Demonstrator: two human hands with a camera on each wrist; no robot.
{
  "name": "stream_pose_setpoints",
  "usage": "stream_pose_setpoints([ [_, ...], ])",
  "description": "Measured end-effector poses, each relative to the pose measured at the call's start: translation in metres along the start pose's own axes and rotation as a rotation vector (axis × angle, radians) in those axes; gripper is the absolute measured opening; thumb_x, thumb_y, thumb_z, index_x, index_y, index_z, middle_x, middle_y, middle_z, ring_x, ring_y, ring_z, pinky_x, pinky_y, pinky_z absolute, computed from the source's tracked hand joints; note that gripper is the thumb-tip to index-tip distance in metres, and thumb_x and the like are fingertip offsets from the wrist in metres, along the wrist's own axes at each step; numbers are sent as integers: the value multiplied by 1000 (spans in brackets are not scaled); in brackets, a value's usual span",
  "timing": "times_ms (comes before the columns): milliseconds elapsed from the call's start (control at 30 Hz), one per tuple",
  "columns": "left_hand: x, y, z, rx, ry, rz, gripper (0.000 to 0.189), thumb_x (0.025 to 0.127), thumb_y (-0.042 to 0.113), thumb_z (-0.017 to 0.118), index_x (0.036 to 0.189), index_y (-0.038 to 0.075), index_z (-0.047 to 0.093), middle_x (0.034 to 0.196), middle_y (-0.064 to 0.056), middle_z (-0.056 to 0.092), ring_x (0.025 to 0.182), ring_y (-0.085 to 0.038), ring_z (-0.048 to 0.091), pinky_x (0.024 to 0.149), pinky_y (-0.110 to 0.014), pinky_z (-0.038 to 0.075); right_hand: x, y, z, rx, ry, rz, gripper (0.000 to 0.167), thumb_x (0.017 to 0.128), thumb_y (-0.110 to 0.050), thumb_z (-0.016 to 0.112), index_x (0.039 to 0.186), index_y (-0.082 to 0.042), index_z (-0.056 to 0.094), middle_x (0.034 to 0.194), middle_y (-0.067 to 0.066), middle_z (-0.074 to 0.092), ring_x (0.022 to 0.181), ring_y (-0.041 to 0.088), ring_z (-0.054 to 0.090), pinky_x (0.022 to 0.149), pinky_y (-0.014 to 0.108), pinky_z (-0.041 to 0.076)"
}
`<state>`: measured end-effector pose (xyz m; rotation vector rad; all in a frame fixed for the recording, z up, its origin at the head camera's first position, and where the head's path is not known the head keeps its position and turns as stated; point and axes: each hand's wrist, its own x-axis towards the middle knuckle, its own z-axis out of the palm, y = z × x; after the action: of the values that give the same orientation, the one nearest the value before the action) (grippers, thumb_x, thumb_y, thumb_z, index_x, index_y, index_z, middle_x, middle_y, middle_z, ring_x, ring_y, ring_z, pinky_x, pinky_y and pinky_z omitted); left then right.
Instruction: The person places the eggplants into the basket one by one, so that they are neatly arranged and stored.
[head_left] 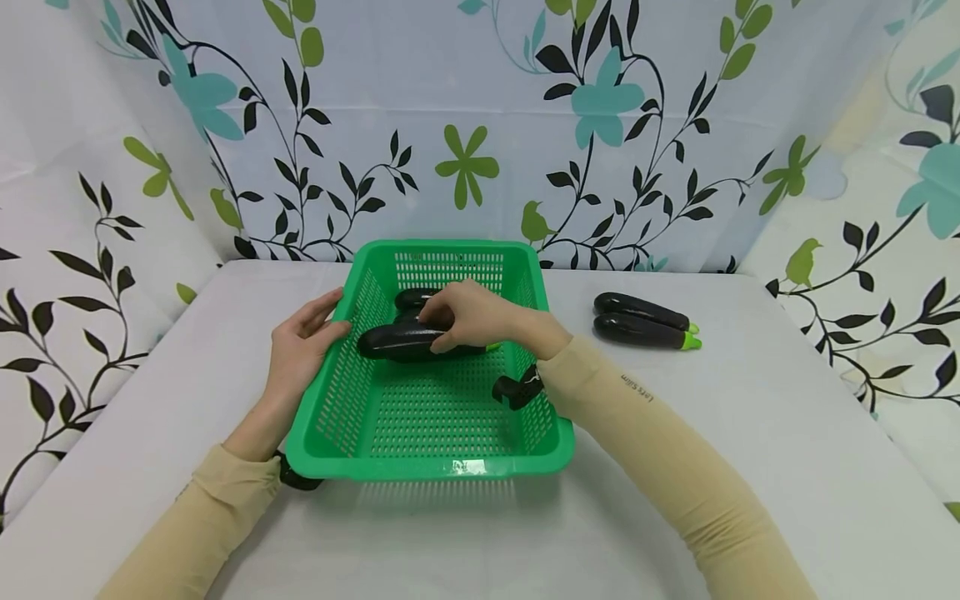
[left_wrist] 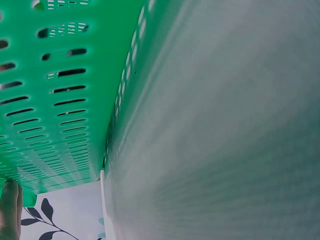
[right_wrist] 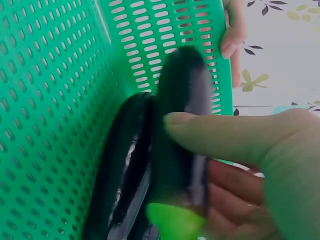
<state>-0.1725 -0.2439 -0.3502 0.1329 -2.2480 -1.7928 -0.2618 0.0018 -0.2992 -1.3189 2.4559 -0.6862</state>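
Our L hand (head_left: 302,340), fingers loosely extended, touches the basket (head_left: 390,469) @ 10 o'clock. Inside, twd 11 o'clock, our R hand (head_left: 480,314) pinches an eggplant (head_left: 399,340) btwn thumb & fingers; others (head_left: 413,297) lie by it. Outside, abt 3 o'clock, we've 2 more (head_left: 639,328).

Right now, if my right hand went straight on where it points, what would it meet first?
Probably the green basket's left wall, with the held eggplant touching first, though depth is unclear.

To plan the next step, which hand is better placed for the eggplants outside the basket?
Probably the right hand: though gripping an eggplant, it is nearer the outside pair; the left hand touches the basket's left rim.
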Motion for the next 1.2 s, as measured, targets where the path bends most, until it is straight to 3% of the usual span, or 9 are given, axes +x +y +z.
stream_pose_setpoints([
  [267, 0, 0, 0, -1, -2, 1, 53, 97, 18, 65, 148, 11, 50, 150, -11, 50, 107, 11, 59, 80, -11, 51, -2, 6, 7, 61, -35, 2, 36, 86, -15, 80, 120, -6, 71, 110, 6, 73, 97, 14, 68, 85, 25, 54],
  [733, 2, 2, 1, 1, 1, -5, 54, 97, 18, 65, 148, 12, 50, 150, -12, 50, 104, 11, 59, 78, -11, 52, -6, 9, 10, -87, -136, 85, 36, 84, -21, 83, 115, -7, 73, 107, 5, 72, 97, 16, 66, 81, 25, 54],
  [1200, 3, 2, 2, -3, 9, -1, 54, 96, 17, 65, 147, 11, 51, 149, -13, 50, 102, 12, 60, 77, -11, 52, -5, 13, 13, -51, -165, 135, 34, 86, -21, 80, 116, -7, 73, 115, 7, 71, 105, 18, 65, 87, 27, 54],
])
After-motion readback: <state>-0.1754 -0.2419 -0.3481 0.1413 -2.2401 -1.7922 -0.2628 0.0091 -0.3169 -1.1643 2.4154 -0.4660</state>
